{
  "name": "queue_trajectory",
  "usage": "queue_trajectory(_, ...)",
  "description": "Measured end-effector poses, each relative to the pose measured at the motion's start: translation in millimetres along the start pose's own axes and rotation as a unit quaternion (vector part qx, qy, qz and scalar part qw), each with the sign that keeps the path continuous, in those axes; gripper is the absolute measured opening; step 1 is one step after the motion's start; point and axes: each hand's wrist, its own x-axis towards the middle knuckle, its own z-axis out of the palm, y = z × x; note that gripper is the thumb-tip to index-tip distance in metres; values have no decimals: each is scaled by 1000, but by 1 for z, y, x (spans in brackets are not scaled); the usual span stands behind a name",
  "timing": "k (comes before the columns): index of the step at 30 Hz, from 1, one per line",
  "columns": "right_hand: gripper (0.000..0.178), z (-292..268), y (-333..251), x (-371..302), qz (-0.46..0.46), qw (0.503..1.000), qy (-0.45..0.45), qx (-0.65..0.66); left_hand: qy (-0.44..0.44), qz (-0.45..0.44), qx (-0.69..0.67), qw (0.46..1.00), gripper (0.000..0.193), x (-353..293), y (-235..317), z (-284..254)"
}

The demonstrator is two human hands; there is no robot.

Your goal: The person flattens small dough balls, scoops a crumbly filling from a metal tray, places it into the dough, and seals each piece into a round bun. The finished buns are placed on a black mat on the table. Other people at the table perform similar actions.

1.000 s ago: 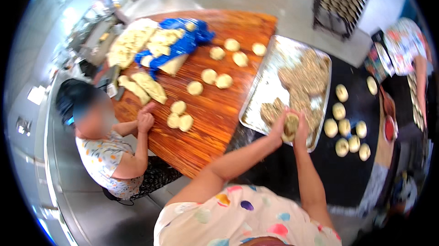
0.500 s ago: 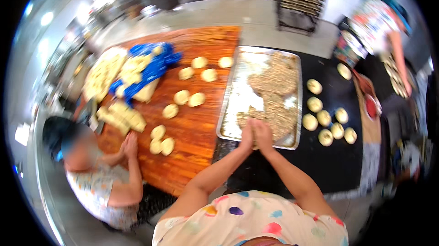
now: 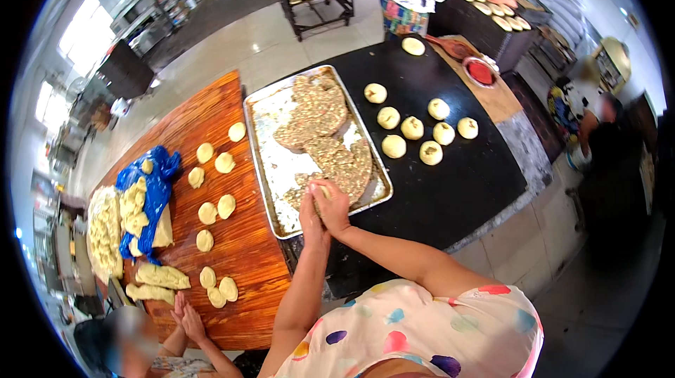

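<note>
Dough piece (image 3: 326, 194) sits between the two hands, over the near end of the metal tray (image 3: 269, 121); from where I watch, only a sliver of it shows, the rest being covered. I see the left hand (image 3: 310, 218) upright against it from one side, fingers drawn together, and the right hand (image 3: 334, 208) closed around it from the other, fingers bent over the top. The palms face each other and the hands touch. How hard the fingers press, I cannot tell.

Beneath and beyond them I make out brown, coarse filling (image 3: 320, 107), spread in lumpy mounds along the tray's right half. Just to the right, on the black tabletop (image 3: 450, 199), I count eight pale dough balls (image 3: 388, 118) in a loose cluster, with a ninth farther off near a bowl of red stuff (image 3: 480, 72).

To my left, flat dough rounds (image 3: 225, 163) lie scattered over the wooden table (image 3: 256, 286). Past them are a blue plastic sheet (image 3: 169, 163), a large dough mass (image 3: 105, 234) and two thick dough strips (image 3: 162, 277). Near these strips, a co-worker's hands (image 3: 188, 319) are pressed together.
</note>
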Motion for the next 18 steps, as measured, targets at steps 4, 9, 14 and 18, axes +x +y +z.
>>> queue_trajectory(4, 26, -12, -8, -5, -65, 995, -35, -64, 83, 34, 122, 989, 28, -9, 9, 7)
queue_trajectory(9, 38, -18, 6, 22, 143, 964, -137, 177, -1, -85, 59, 995, 41, -8, 37, 21)
queue_trajectory(14, 32, -9, -21, 14, -112, 982, -74, -130, -23, 33, 220, 975, 41, 2, 29, 23)
queue_trajectory(18, 33, -4, -29, 10, -181, 963, -14, -199, -35, 91, 278, 956, 44, 26, 20, -4)
